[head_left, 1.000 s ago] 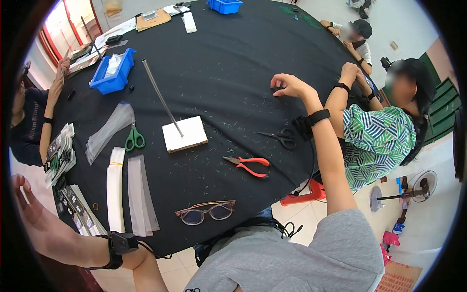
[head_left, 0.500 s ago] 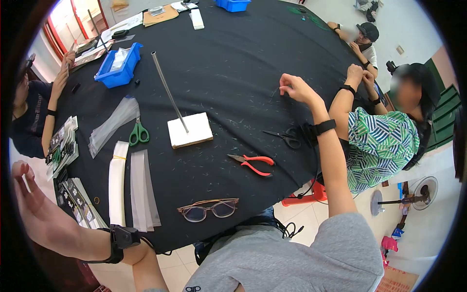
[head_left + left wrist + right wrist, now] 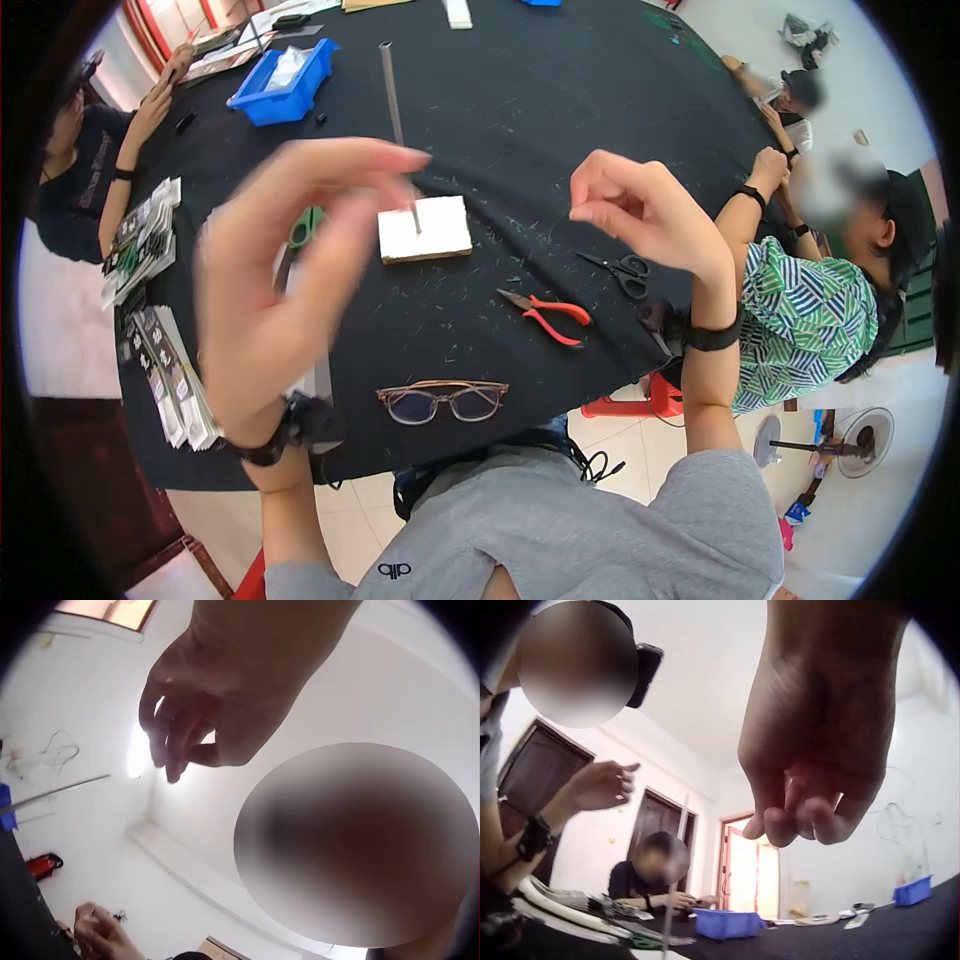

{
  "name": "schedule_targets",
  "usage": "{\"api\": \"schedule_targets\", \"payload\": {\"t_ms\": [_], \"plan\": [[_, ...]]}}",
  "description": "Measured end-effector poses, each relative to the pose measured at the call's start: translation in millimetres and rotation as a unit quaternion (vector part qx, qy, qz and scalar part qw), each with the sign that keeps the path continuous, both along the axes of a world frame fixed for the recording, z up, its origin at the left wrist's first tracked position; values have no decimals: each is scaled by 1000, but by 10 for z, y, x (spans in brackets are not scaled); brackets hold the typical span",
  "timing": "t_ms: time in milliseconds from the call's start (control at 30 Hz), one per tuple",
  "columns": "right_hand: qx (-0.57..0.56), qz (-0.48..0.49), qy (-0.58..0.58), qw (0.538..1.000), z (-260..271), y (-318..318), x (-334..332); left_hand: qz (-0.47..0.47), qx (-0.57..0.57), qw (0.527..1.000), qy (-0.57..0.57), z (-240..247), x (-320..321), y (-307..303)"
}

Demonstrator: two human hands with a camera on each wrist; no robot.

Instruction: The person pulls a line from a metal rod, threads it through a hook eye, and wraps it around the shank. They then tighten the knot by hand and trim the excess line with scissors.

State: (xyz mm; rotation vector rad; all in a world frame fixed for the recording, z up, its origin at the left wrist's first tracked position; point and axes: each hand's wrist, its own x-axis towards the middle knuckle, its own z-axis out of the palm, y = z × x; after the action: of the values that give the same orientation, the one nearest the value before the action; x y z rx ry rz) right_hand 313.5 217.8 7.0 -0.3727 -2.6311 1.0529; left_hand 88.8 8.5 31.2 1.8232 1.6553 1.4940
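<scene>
Head view: left hand (image 3: 245,295) nearer the right hand (image 3: 655,210) than before.

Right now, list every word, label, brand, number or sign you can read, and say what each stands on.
"alb" or "dlb" (first letter unclear): dark lettering on the grey cloth T-shirt.
Too small to read: pale lettering on the dark cloth T-shirt at left.
Too blurred to read: print on the flat black-and-white packets at left.
</scene>
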Motion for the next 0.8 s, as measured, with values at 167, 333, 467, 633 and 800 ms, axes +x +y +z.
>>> {"api": "schedule_targets", "payload": {"t_ms": [167, 333, 467, 633, 800], "plan": [[-33, 93, 42, 994, 67, -404, -183, -210, -63, 974, -49, -410, 171, 298], [-56, 101, 56, 992, 137, -518, -242, -265, -125, 951, -102, -405, 124, 307], [-37, 145, 97, 984, 25, -437, -240, -253, -144, 952, -91, -345, 134, 290], [-129, 108, 87, 982, -14, -335, -94, -230, -133, 960, -89, -320, 30, 284], [-95, 92, 94, 987, -11, -262, -22, -249, -159, 947, -130, -340, -75, 295]]}}
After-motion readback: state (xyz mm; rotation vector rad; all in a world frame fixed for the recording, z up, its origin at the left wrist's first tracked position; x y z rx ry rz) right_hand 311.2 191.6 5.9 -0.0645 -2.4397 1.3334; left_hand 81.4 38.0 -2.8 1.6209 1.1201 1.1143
